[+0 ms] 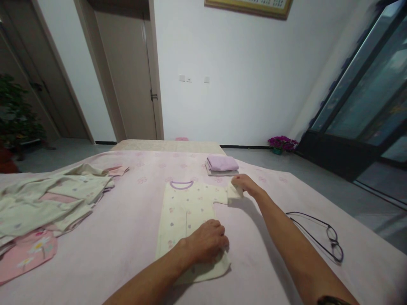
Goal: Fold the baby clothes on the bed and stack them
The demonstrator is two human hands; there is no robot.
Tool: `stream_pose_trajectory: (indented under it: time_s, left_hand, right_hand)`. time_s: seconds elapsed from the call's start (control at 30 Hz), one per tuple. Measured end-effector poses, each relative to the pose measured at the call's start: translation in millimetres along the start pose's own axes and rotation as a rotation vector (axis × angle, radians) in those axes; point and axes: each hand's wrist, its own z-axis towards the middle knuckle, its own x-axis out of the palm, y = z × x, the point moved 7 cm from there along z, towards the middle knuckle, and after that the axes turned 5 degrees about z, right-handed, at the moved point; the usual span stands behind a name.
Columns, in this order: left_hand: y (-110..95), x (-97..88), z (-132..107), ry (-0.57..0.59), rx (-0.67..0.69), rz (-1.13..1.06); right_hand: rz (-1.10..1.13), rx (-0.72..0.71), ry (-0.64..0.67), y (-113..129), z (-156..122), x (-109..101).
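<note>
— About the left hand (pixel 206 243)?
— Half curled, knuckles up, resting at six o'clock on the cream shirt (pixel 187 209) near its hem; any grip hidden under the fingers.
— And the right hand (pixel 244 184)?
— Stretched to two o'clock, fingertips pinched shut on the sleeve end (pixel 234 192).
— Whereabouts of the shirt?
— Spread flat mid pink sheet (pixel 127 241); folded lilac stack (pixel 221 163) at one o'clock, glasses (pixel 331 239) at three, loose clothes pile (pixel 47 203) at nine.
</note>
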Motion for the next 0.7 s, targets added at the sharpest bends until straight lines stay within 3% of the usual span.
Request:
stream_pose_trajectory:
  time_s: [0.17, 0.27, 0.37, 0.53, 0.7]
  left_hand:
    - [4, -9.3, -20, -0.03, -0.006, 0.002]
    - [6, -18.2, -40, -0.08, -0.008, -0.018]
    - [9, -22.9, -60, -0.098, -0.037, -0.01]
    - [7, -16.3, -84, -0.031, -0.084, 0.016]
    - [9, -3.8, -96, 0.018, -0.259, -0.095]
  right_hand:
    - [0.307, -0.119, 0.076, 79, -4, 21]
    - [0.709, -0.167, 0.211, 129, -11, 44]
    - [0.923, -0.139, 0.303, 166, -17, 70]
    - [1.171, -0.073, 0.324, 196, -24, 100]
    - [1.282, -0.098, 0.302, 194, -38, 107]
